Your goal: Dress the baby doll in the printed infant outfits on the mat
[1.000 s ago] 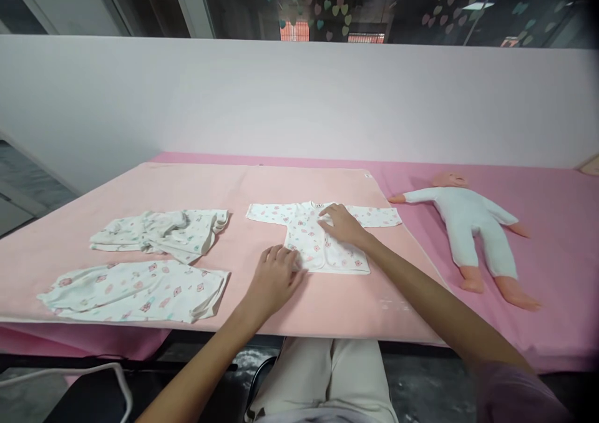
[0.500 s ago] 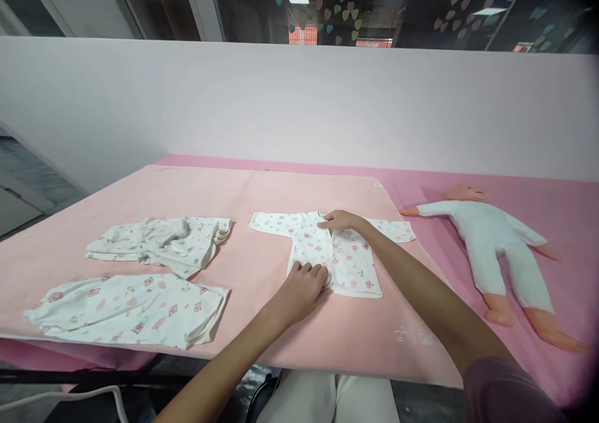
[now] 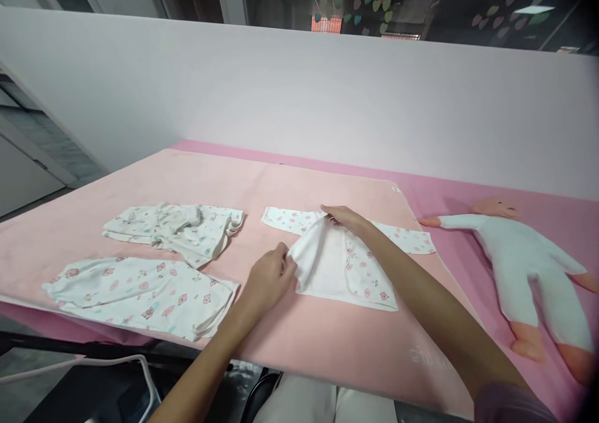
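Shirt (image 3: 321, 273) lies on the peach mat (image 3: 262, 183) directly in front of me, neck end away from me, its sleeves reaching out to either side. Left hand (image 3: 269, 279): fingers curled, thumb against forefinger, pinching the shirt's front edge on my left side; the cloth there is raised and drawn into a slant. Right hand (image 3: 349, 219): at the neckline, fingertips brought together on the top of the same front; exact thumb contact partly hidden, cannot tell. Plain white cloth shows between my hands, while the front on my right shows its small pink print. My right forearm crosses above the sleeve on that side. To my left, two more garments on the mat: a crumpled bundle (image 3: 206, 229) farther off, and printed pants (image 3: 150, 295) nearer me, close to the table edge. To my right, a doll (image 3: 519, 254) in a white suit lies face up on the pink sheet (image 3: 561, 220), one hand near the shirt's sleeve. White wall (image 3: 327, 98) behind.
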Action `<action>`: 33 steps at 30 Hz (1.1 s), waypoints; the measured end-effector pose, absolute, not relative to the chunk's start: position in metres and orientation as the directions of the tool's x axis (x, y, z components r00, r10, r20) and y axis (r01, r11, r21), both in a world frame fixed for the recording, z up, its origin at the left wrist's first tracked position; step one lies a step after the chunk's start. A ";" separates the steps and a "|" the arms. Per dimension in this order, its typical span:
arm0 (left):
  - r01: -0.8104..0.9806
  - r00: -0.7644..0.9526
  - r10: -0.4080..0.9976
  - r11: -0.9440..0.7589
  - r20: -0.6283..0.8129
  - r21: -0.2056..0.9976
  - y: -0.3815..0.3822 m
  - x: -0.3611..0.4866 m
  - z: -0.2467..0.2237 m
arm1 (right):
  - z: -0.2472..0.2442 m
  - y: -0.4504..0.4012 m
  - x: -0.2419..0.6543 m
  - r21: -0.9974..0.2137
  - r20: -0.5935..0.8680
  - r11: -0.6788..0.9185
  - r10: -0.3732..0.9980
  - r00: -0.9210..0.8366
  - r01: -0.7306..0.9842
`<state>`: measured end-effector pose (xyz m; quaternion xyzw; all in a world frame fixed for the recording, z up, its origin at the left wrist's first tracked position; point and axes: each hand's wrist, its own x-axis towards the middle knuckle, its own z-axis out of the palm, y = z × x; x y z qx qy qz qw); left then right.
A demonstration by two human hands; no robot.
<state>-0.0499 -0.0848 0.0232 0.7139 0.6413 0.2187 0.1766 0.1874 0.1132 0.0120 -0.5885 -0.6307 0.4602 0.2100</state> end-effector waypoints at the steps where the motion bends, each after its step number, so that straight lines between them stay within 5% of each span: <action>1: 0.876 0.032 0.995 -0.073 0.095 0.477 -0.083 -0.059 0.021 | 0.009 0.115 0.179 -0.843 -0.255 -0.107 0.942 -0.218 0.527; 5: 0.978 -0.087 0.974 0.044 0.210 0.204 -0.082 -0.084 0.005 | -0.003 0.105 0.157 -0.877 -0.142 -0.025 0.968 -0.208 0.481; 9: 0.984 -0.006 0.925 -0.062 0.380 0.166 -0.091 -0.080 -0.013 | -0.012 0.069 0.154 -0.846 0.059 0.138 0.984 -0.167 0.514; 13: 0.932 0.241 0.895 -0.321 0.374 0.168 -0.098 -0.061 -0.029 | -0.025 0.033 0.152 -0.559 0.307 0.431 0.901 -0.306 0.708; 18: 0.931 0.304 0.898 -0.351 0.317 0.102 -0.101 -0.057 -0.049 | -0.038 0.018 0.150 -0.351 0.094 0.402 0.914 -0.395 0.846; 33: 0.952 0.265 0.929 -0.295 0.260 0.083 -0.111 -0.064 -0.041 | -0.040 0.060 0.166 -0.333 0.030 0.326 0.942 -0.335 0.885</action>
